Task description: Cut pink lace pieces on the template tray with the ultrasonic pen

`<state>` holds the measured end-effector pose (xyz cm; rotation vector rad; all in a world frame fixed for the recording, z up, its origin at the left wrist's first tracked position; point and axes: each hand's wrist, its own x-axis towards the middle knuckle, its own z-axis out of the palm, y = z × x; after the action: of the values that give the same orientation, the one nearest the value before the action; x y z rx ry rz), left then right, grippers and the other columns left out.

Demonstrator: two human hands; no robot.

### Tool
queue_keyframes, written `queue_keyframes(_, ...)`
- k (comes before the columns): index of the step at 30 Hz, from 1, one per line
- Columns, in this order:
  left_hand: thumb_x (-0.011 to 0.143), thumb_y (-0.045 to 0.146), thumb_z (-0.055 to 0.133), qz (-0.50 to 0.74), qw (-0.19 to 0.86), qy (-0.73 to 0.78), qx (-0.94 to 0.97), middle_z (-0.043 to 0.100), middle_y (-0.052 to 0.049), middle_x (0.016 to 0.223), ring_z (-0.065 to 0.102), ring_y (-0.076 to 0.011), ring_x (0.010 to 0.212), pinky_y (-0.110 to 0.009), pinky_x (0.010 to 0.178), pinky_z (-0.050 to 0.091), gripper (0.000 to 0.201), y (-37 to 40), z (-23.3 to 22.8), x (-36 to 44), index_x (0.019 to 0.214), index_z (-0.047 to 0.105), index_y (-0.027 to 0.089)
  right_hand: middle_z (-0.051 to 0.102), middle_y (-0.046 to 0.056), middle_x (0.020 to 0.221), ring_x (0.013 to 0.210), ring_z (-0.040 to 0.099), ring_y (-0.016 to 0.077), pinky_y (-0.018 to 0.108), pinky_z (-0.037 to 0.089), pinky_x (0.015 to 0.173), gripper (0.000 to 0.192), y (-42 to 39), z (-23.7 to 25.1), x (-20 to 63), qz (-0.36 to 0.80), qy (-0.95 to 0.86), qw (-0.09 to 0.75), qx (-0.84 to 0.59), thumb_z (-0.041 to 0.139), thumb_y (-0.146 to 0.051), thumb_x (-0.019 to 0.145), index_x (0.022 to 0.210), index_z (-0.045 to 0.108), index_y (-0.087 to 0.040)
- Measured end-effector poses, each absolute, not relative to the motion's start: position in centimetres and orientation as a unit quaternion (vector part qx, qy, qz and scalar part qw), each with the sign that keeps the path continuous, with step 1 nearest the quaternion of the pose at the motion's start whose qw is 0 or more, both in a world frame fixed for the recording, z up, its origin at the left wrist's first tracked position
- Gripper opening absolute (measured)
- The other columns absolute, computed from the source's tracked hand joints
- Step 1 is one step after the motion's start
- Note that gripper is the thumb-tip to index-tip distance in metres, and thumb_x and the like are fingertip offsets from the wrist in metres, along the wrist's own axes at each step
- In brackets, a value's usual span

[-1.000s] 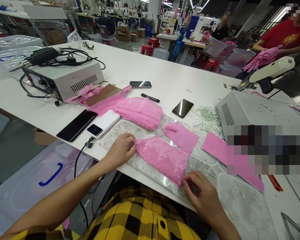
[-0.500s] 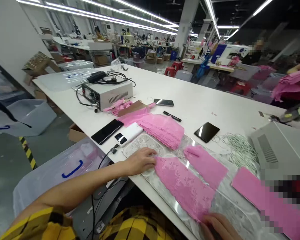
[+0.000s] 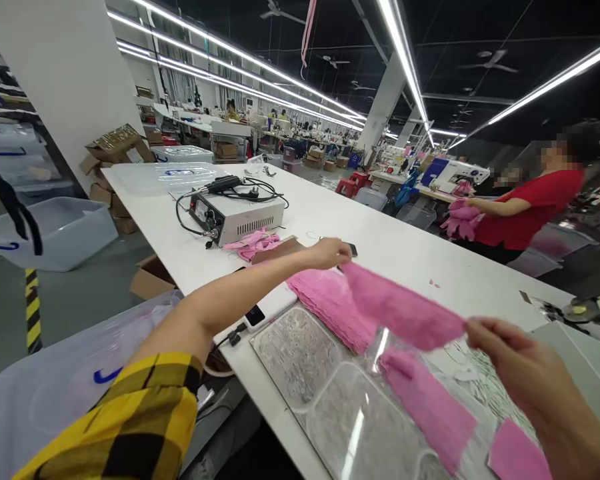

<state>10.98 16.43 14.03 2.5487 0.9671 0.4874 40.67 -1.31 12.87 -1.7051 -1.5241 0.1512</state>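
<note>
Stretched in the air between both hands is a pink lace fabric piece (image 3: 400,307). My left hand (image 3: 330,253) pinches its left corner, and my right hand (image 3: 515,353) grips its right end. Below the left part lies a stack of pink fabric pieces (image 3: 330,307), partly covered by the raised piece. Another pink fabric piece (image 3: 425,400) rests on the grey patterned board (image 3: 360,413) in front of me, and one more pink piece (image 3: 517,453) lies at the lower right, cut off by the frame.
A metal box device (image 3: 253,217) with a black corded tool stands at the back left of the white table (image 3: 320,200). A white phone-like device (image 3: 275,307) sits beside the board. Tangled pale cords (image 3: 500,380) lie to the right. A co-worker in a red shirt (image 3: 535,200) holds pink fabric beyond the table.
Both hands have lifted the lace piece off the board and carried it up and away from me, over the stack. My view has tilted up.
</note>
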Motion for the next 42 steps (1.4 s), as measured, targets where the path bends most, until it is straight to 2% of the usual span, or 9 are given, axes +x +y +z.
queue_keyframes(2,0.096,0.035,0.058,0.223,0.146,0.362,0.893,0.059,-0.01,0.124,0.061,-0.0224,0.107,-0.043,0.09,0.054,0.035,18.3,15.2,10.4,0.124,0.057,0.015,0.065,0.006,0.07,0.058,0.054,0.0176,0.032,0.041,0.052,0.04,1.8,14.1,40.1,0.02,-0.58,0.464,-0.669,0.062,-0.061,0.076,0.08,0.066,-0.021)
queue_keyframes(5,0.097,0.035,0.058,0.253,0.105,0.367,0.889,0.058,-0.01,0.126,0.061,-0.0224,0.108,-0.043,0.091,0.054,0.033,18.9,14.4,8.1,0.124,0.058,0.016,0.068,0.009,0.085,0.077,0.06,0.0225,0.037,0.047,0.069,0.038,4.3,13.2,38.2,0.014,-0.635,0.461,-0.619,0.061,-0.061,0.077,0.081,0.065,-0.024)
queue_keyframes(11,0.096,0.035,0.059,0.18,0.083,0.33,0.923,0.06,-0.01,0.124,0.062,-0.0217,0.106,-0.042,0.09,0.055,0.033,16.7,8.9,2.5,0.123,0.058,0.016,0.068,0.007,0.073,0.069,0.062,0.0218,0.037,0.051,0.067,0.042,3.8,5.5,33.7,0.112,-0.735,0.394,-0.54,0.057,-0.064,0.078,0.066,0.067,-0.024)
queue_keyframes(14,0.097,0.035,0.057,0.183,0.074,0.312,0.929,0.059,-0.01,0.125,0.061,-0.0212,0.107,-0.042,0.091,0.054,0.031,15.3,8.2,2.3,0.122,0.058,0.017,0.07,0.008,0.083,0.077,0.063,0.0215,0.037,0.053,0.075,0.038,1.8,3.9,34.4,0.14,-0.72,0.377,-0.566,0.055,-0.059,0.082,0.079,0.071,-0.024)
queue_keyframes(18,0.096,0.032,0.059,0.197,0.085,0.235,0.948,0.061,-0.009,0.119,0.061,-0.0217,0.107,-0.043,0.092,0.053,0.026,12.4,8.0,5.9,0.115,0.061,0.014,0.071,0.008,0.088,0.072,0.061,0.0184,0.033,0.053,0.068,0.036,-2.2,3.6,38.3,0.15,-0.645,0.356,-0.659,0.052,-0.053,0.085,0.089,0.07,-0.022)
queue_keyframes(23,0.092,0.018,0.059,0.141,0.086,0.122,0.979,0.067,-0.005,0.1,0.063,-0.0186,0.095,-0.029,0.084,0.051,0.01,7.2,6.1,14.4,0.09,0.069,0.018,0.069,0.006,0.073,0.061,0.06,0.0166,0.03,0.05,0.057,0.033,-7.6,2.7,40.9,0.185,-0.597,0.312,-0.716,0.056,-0.052,0.08,0.082,0.068,-0.02)
queue_keyframes(29,0.083,0.012,0.064,0.08,0.063,0.08,0.992,0.067,-0.006,0.102,0.062,-0.0197,0.097,-0.029,0.083,0.048,0.022,6.0,4.8,22.2,0.102,0.07,0.022,0.067,0.005,0.082,0.071,0.06,0.018,0.032,0.05,0.065,0.024,-10.2,1.7,40.1,0.2,-0.614,0.283,-0.709,0.063,-0.044,0.075,0.083,0.065,-0.022)
queue_keyframes(37,0.082,0.007,0.056,0.0,0.008,0.141,0.99,0.066,-0.012,0.086,0.063,-0.0234,0.082,-0.034,0.073,0.048,0.02,6.0,4.6,21.8,0.09,0.073,0.014,0.06,0.004,0.08,0.068,0.054,0.016,0.03,0.043,0.063,0.022,-10.7,1.4,40.5,0.212,-0.618,0.299,-0.696,0.05,-0.037,0.085,0.073,0.059,-0.021)
queue_keyframes(42,0.082,0.01,0.057,-0.025,-0.009,0.159,0.987,0.066,-0.014,0.094,0.063,-0.0255,0.09,-0.035,0.077,0.048,0.014,4.8,5.1,21.1,0.084,0.071,0.013,0.059,0.003,0.079,0.066,0.051,0.0146,0.029,0.041,0.062,0.022,-11.0,1.8,40.9,0.233,-0.631,0.297,-0.677,0.047,-0.034,0.086,0.069,0.055,-0.021)
